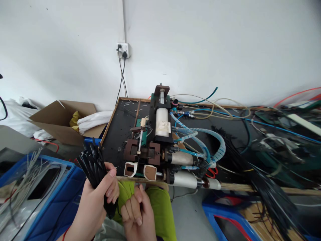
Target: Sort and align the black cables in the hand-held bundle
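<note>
My left hand (106, 185) is closed around a thick bundle of black cables (91, 165), their cut ends pointing up and away from me. Beside it, my right hand (139, 207) pinches a thin black cable (138, 175) between thumb and forefinger. That cable runs up between two pale-edged brown pads (150, 173) toward the brown jaw blocks (142, 152) of a pneumatic machine (162, 124). Whether the cable's far tip touches the jaws cannot be made out.
Clear blue air hoses (218, 144) loop right of the cylinders. More black cables (265, 197) hang over the bench's wooden edge (238, 187). A blue crate (75, 174) with pale wires stands at left, near an open cardboard box (56, 124). Another blue bin (213, 214) sits lower right.
</note>
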`<state>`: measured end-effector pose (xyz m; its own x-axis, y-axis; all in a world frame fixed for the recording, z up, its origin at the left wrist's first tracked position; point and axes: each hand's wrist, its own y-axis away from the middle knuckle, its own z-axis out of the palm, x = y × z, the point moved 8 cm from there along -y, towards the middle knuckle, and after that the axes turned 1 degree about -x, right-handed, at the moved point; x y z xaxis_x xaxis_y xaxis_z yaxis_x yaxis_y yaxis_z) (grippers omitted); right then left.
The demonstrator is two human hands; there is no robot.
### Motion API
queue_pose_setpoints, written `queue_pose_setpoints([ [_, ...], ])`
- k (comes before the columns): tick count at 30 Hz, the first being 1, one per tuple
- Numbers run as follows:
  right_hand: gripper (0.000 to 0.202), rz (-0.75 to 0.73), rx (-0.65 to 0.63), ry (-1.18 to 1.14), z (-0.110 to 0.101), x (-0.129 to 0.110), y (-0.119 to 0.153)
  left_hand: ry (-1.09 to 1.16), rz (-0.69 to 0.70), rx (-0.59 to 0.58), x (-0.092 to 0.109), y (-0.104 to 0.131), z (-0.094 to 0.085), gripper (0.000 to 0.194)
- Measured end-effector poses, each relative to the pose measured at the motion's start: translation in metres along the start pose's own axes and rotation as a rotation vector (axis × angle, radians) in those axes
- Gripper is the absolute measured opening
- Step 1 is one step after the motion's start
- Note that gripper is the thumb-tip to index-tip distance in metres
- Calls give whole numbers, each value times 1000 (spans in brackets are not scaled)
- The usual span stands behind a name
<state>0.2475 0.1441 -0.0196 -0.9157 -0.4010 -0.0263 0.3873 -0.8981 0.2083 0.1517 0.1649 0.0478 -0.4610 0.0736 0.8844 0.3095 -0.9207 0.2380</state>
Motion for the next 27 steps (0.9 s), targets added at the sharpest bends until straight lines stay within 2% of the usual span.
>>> queue_pose_setpoints([
  [9, 34, -2, 16, -2, 0, 5, 0, 14, -37, 31, 0, 3, -2, 31],
  [27, 39, -78, 71, 147, 3, 5, 3, 50, 15, -21, 2, 11, -14, 22],
])
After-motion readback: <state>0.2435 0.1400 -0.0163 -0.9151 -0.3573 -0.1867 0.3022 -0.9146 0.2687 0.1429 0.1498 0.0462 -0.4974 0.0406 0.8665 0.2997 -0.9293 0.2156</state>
